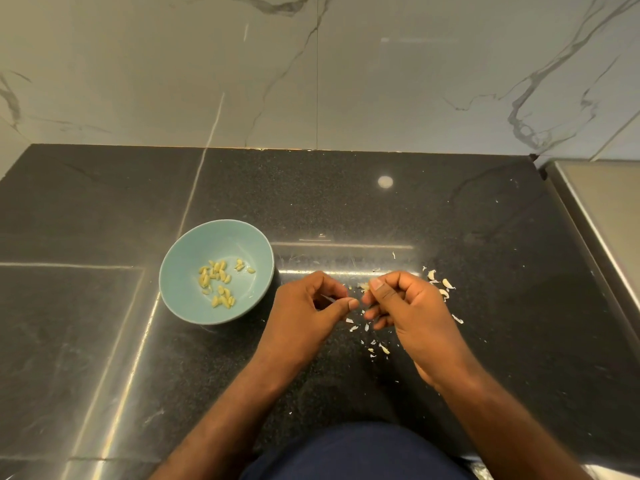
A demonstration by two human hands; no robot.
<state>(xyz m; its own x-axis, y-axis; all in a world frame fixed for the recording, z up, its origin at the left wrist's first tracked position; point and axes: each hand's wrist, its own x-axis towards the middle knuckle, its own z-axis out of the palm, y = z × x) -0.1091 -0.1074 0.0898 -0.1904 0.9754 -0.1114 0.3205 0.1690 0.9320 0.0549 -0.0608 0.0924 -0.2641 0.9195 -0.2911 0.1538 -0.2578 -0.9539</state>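
- Seed [364,287]: small pale piece, husk partly on, held above the counter between the two hands, right of the bowl; judged to be mid-shelling.
- Right hand [410,308]: fingers curled in, thumb tip pressing the seed against the forefinger; a tight pinch, likely to steady the piece while the husk is worked off.
- Left hand [310,306]: fingers curled, thumb tip closed against the forefinger and meeting the right fingertips. A thin pale sliver shows under the fingers; whether it is gripped cannot be told.
- Husks [446,283]: white scraps scattered on the counter under and to the right of the hands, apparently let fall where the work is done.
- Bowl [180,258]: pale blue, round, just left of the left hand, near enough for a short drop.
- Kernels [218,282]: yellowish, shelled, loose on the bowl's floor, kept apart from the waste.
- Counter [104,202]: dark speckled stone, glossy.
- Wall [311,64]: pale veined marble tile behind the counter.
- Steel surface [606,209]: at the right edge, possibly a sink's drainer.
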